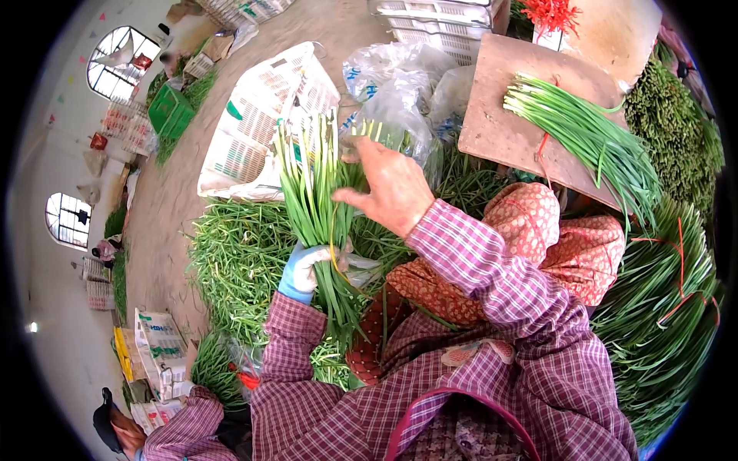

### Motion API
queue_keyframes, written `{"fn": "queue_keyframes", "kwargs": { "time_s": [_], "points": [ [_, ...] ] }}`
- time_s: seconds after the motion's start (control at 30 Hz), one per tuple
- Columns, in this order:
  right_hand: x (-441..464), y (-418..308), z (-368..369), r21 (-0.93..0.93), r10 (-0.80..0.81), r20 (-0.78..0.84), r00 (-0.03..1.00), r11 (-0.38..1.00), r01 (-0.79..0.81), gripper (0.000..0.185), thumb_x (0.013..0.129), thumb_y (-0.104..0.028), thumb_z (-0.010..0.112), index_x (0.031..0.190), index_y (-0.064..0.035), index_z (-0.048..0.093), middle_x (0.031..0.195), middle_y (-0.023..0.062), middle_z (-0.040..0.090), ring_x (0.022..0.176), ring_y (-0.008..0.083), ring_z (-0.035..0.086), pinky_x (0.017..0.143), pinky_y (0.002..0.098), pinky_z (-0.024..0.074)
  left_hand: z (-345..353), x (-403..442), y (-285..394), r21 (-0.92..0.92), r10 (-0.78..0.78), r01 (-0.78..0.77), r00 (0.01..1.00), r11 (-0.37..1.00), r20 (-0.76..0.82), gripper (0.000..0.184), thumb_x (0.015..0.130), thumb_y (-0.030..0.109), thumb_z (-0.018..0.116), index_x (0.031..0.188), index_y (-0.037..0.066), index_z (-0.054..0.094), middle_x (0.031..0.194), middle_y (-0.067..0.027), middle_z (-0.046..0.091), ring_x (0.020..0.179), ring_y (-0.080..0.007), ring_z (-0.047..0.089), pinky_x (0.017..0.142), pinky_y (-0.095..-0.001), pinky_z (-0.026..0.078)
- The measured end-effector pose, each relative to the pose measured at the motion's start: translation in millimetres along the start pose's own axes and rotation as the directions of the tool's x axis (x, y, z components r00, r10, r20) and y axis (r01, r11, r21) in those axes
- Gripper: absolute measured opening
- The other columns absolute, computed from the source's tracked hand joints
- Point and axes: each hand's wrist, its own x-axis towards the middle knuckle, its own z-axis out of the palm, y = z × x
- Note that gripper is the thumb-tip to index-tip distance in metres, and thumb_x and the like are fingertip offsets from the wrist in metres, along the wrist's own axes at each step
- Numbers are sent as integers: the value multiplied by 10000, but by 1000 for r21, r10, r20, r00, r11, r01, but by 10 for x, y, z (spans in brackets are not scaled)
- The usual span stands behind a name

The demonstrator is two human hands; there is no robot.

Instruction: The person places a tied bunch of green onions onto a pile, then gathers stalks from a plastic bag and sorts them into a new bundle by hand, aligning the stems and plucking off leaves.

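Note:
A bunch of garlic chives (309, 173) stands roughly upright in front of me, its pale stem ends pointing away. My left hand (304, 269), in a white and blue glove, is closed around the bunch's lower part. A yellowed leaf (333, 242) hangs along its right side. Bare, my right hand (393, 187) is beside the upper stems with thumb and fingers apart; whether the fingertips touch the stems is not clear. Under the bunch lies a heap of loose chives (238, 253). Another bunch of chives (576, 131) lies on a brown board (492, 115) to the right.
A white plastic crate (238, 146) and clear plastic bags (400, 100) stand ahead. Red ties (550, 14) are at the top right. Stacked chives (653, 307), some tied in red, fill the right side. A person in a dark cap (105, 422) sits at lower left.

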Motion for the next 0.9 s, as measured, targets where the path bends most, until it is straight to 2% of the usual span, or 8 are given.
{"fn": "queue_keyframes", "kwargs": {
  "time_s": [0.03,0.13,0.33,0.53,0.67,0.77,0.87,0.9],
  "points": [
    [4,-21,2,-96,55,22,998,994,-52,530,725,-231,763,1112,3,487,851,194,653,790,370,650,701,438,532,20,-5,-8,-10,5,-4,1000,1000,23,481,723,138,643,1141,-76,537,916,-169,629,705,-237,624,658,-337,527],
    [-14,84,78,-77,102,92,991,992,-95,657,703,-269,783,1187,-6,426,861,190,655,831,393,642,727,457,521,-31,7,-84,27,39,-40,999,999,33,529,709,133,644,1176,-85,528,990,-193,638,805,-263,650,719,-345,542],
    [-15,190,26,125,150,160,976,977,-171,350,729,-206,711,957,39,606,758,212,649,773,374,645,725,437,511,-42,19,-105,33,-27,25,998,999,63,549,694,152,654,1172,-90,538,1027,-203,639,853,-280,656,743,-348,550],
    [-52,273,-43,-54,82,96,992,996,-77,235,718,-169,645,877,3,651,737,210,634,760,366,634,709,454,509,43,63,-101,53,-47,44,997,998,64,530,707,249,686,1111,-69,557,893,-149,627,660,-209,612,576,-304,508],
    [-80,383,7,-191,-4,-10,1000,982,2,160,730,-153,631,814,-18,638,735,186,614,723,381,618,685,462,510,74,83,-104,48,-47,42,993,998,108,490,742,191,659,1158,-38,538,903,-164,637,657,-207,590,591,-310,481],
    [-40,386,-62,-268,-25,-53,998,963,10,136,740,-152,630,797,-29,635,743,172,611,702,370,623,667,456,516,157,82,-103,119,-13,5,998,993,68,511,735,314,674,1069,-56,560,799,-127,594,576,-175,552,512,-278,439],
    [-18,431,-110,-289,7,-63,998,957,-24,136,746,-151,629,800,-26,634,740,162,613,692,355,630,656,450,518,113,75,-135,111,-36,24,994,994,100,484,753,309,662,1053,-57,560,749,-118,584,537,-165,524,491,-280,418],
    [-14,463,-137,-314,-49,-89,995,949,19,164,748,-125,640,880,-32,668,742,154,605,647,338,617,613,422,515,127,57,-138,97,-39,30,995,995,94,468,759,302,656,1042,-59,560,727,-117,578,524,-162,517,480,-281,409]
  ]
}}
